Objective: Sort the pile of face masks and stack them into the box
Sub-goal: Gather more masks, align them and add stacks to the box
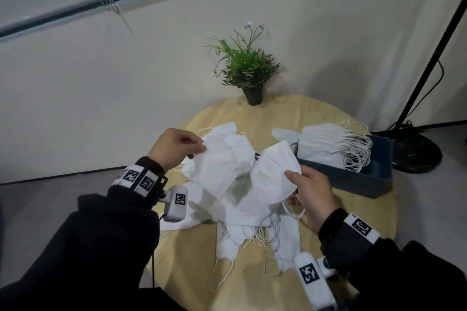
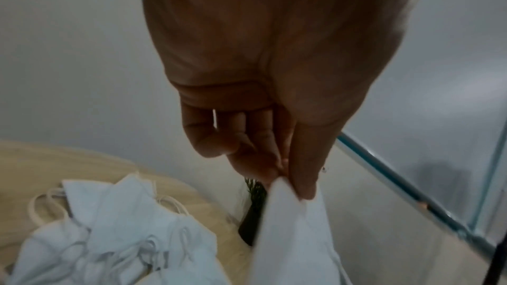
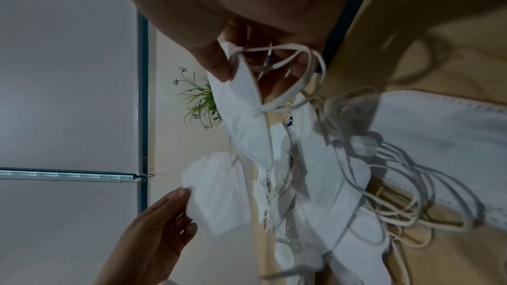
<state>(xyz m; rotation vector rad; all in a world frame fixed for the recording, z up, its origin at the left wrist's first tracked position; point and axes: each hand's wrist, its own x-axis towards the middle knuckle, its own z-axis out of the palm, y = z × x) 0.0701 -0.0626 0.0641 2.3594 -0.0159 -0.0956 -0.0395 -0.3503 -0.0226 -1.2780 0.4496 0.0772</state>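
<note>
A loose pile of white face masks [image 1: 242, 219] lies in the middle of the round wooden table [image 1: 192, 255]. My left hand [image 1: 177, 149] pinches the top corner of one white mask [image 1: 219, 166] and holds it above the pile; the pinch shows in the left wrist view [image 2: 290, 181]. My right hand [image 1: 310, 194] pinches another folded white mask [image 1: 275, 171] with small print on it, its ear loops hanging by my fingers [image 3: 219, 62]. A blue box [image 1: 374, 174] at the right holds a stack of masks [image 1: 326, 144].
A potted green plant [image 1: 250, 76] stands at the table's far edge. A black lamp stand [image 1: 414, 149] with a cable is on the floor right of the box. A white wall runs behind the table.
</note>
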